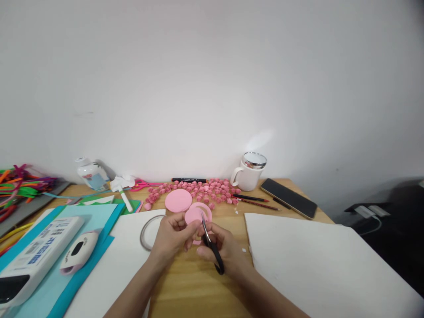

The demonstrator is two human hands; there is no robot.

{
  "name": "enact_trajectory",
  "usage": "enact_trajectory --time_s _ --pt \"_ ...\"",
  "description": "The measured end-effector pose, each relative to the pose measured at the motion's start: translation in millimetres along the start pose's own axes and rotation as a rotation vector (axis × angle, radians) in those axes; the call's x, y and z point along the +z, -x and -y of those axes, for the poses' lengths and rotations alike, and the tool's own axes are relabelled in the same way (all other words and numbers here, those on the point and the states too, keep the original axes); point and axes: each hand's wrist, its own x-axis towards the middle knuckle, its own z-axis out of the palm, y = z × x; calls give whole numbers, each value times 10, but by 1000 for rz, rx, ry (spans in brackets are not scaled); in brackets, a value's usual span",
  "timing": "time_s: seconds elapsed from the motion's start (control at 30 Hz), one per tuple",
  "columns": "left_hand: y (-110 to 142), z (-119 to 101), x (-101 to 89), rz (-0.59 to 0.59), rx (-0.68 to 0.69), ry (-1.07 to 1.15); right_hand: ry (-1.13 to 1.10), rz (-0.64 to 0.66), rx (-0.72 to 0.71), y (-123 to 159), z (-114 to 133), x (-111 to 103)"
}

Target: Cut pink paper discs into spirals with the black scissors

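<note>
My left hand point(172, 234) pinches a pink paper circle point(195, 215) above the wooden table point(195, 287). My right hand point(223, 249) is closed round black-handled scissors point(212, 249), whose blades point up into the pink circle's edge. A curl of cut pink paper hangs from the circle near the blades. A second pink paper disc point(178, 200) lies flat on the table just beyond my hands. Behind it is a scatter of several small pink rolled paper roses point(205, 189).
A large white sheet point(318, 260) lies at the right, another white sheet point(109, 269) with a thin ring point(147, 229) at the left. Blue paper point(82, 216), a white case and a small device sit far left. A mug point(249, 172), phone point(288, 198), pencils and marker lie at the back.
</note>
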Motion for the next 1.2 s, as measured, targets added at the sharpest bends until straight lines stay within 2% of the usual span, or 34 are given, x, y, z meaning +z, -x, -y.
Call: enact_trajectory --time_s 0.3,0.83,1.07,1.2 --pt "0 -26 -19 -8 -6 -23 53 -30 35 3 -47 -12" --pt "-38 -32 -53 -54 9 208 166 -71 99 18 -44 -6" --pt "-28 -33 -48 -67 -2 142 122 -34 118 18 -88 -8" --pt "-18 -50 -44 -29 -16 73 48 -22 43 9 -37 -3"
